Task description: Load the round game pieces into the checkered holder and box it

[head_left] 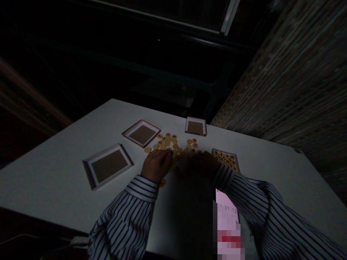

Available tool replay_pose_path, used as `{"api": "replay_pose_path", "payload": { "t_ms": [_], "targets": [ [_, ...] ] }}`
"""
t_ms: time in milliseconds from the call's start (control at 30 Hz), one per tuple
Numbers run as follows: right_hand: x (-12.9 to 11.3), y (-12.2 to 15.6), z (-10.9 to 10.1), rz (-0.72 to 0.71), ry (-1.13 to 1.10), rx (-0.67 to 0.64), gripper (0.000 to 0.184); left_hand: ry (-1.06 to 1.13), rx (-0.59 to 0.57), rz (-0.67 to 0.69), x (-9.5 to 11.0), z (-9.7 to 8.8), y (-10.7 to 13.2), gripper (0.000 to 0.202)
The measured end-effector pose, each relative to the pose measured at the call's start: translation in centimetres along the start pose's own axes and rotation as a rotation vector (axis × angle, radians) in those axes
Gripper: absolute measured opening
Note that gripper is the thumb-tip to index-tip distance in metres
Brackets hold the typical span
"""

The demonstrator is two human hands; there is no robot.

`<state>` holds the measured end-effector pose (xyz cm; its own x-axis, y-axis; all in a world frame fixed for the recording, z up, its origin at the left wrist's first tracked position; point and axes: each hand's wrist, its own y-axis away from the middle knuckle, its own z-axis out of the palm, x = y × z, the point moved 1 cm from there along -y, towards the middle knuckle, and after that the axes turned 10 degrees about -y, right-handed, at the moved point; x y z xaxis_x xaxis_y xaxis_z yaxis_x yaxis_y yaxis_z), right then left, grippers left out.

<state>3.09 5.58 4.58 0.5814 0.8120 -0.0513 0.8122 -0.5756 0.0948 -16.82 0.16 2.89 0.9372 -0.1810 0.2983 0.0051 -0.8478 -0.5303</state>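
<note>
Round wooden xiangqi pieces (175, 146) lie loosely spread on the white table, some showing red or black characters and others blank side up. My left hand (156, 164) is at their near left edge, its fingers curled; whatever is under them is hidden. In deep shadow, my right hand (204, 162) reaches in from the right, close to the pieces, and its fingers cannot be made out. A single red-marked piece (162, 183) sits apart, by my left wrist. Just right of my right hand, a shallow box (237, 161) holds rows of black-marked pieces.
Three shallow boxes without pieces stand around: a left box (93, 183), a box behind it (142, 145) and a far box (195, 134). A lit phone (226, 209) lies under my right forearm. A bead-like curtain (292, 79) hangs along the right side of the table (62, 155).
</note>
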Motion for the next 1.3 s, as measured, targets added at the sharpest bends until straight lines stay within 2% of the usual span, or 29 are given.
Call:
{"api": "replay_pose_path", "payload": {
  "t_ms": [300,533,700,900,1000,1167,1300],
  "targets": [
    [0.4,-0.4,0.3,0.058,-0.284,0.023,0.023,0.028,0.033,-0.018,-0.1,0.0,0.2,0.023],
    [1.1,-0.7,0.3,0.141,-0.396,0.051,0.028,0.047,0.024,-0.046,-0.1,-0.4,0.2,0.024],
    [1.2,-0.4,0.0,0.173,-0.505,0.111,0.026,0.062,0.013,-0.066,-0.1,-0.6,0.2,0.025],
    [1.0,0.1,-0.2,0.125,-0.923,0.277,0.023,0.068,0.031,-0.098,-0.7,-0.5,0.5,0.025],
    [1.1,-0.1,0.0,0.156,-0.888,0.231,0.024,0.095,-0.01,-0.089,-1.1,-0.6,0.5,0.026],
    [1.3,-0.5,0.0,0.188,-0.702,0.092,0.024,0.164,-0.114,0.051,-1.8,-0.8,0.6,0.022],
    [1.3,-0.5,-0.1,0.196,-0.662,0.037,0.02,0.107,-0.198,0.13,-2.2,-0.6,1.1,0.022]
  ]
}}
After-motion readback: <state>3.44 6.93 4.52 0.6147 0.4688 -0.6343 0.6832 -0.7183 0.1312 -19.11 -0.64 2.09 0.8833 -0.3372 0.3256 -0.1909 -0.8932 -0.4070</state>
